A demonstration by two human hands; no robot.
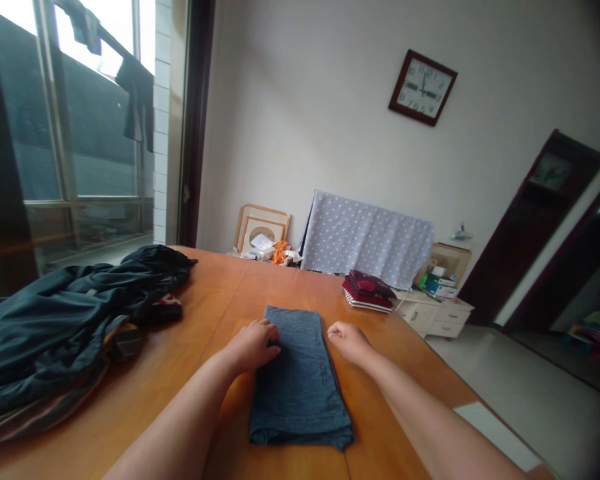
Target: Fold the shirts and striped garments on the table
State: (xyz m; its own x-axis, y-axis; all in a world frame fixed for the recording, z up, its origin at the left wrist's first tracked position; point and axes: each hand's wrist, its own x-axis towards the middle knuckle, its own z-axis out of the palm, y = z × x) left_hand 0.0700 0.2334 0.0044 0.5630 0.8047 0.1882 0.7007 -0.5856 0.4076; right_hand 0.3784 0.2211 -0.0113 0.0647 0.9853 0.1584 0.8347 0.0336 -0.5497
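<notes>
A folded dark blue-grey garment lies lengthwise on the wooden table in front of me. My left hand rests on its left edge near the far end, fingers curled over the fabric. My right hand sits at the garment's right edge, fingers curled into a loose fist and touching the cloth's border. Both forearms reach in from the bottom of the view.
A heap of dark clothes covers the table's left side. A small stack of folded red and dark garments sits at the far right corner. Beyond are a polka-dot covered object, a white drawer unit and picture frames.
</notes>
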